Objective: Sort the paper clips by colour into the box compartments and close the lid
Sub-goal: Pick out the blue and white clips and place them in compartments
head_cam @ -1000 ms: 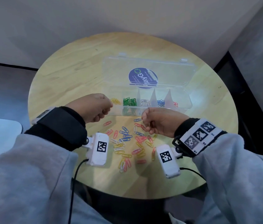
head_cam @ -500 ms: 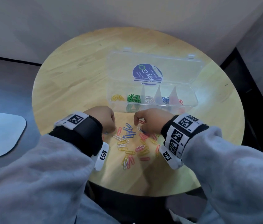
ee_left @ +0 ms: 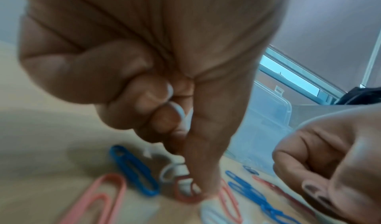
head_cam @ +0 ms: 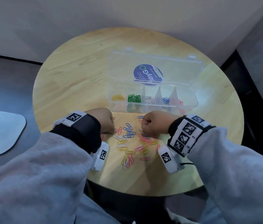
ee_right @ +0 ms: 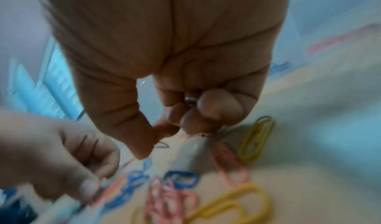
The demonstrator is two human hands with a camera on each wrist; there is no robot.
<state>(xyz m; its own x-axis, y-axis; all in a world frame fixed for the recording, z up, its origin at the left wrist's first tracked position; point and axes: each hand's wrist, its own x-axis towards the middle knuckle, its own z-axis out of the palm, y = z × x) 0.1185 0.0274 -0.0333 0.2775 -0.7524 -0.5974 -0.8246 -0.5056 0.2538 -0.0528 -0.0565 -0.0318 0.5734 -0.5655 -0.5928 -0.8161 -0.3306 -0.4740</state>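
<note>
Head view: left hand (head_cam: 102, 120) curls, pinching a white clip (ee_left: 186, 118); right hand (head_cam: 155, 122) pinches a silvery clip (ee_right: 190, 101). Loose coloured paper clips (head_cam: 132, 143) lie beneath both; clear compartmented plastic box (head_cam: 153, 109) stands open just beyond.

One round table (head_cam: 79, 75), one clear box (head_cam: 190, 109), lid (head_cam: 122, 68) open, five compartments showing, each with clips. Two hands, left hand (head_cam: 102, 119) and right hand (head_cam: 155, 123). Loose paper clips (head_cam: 127, 143): too tangled to count.
</note>
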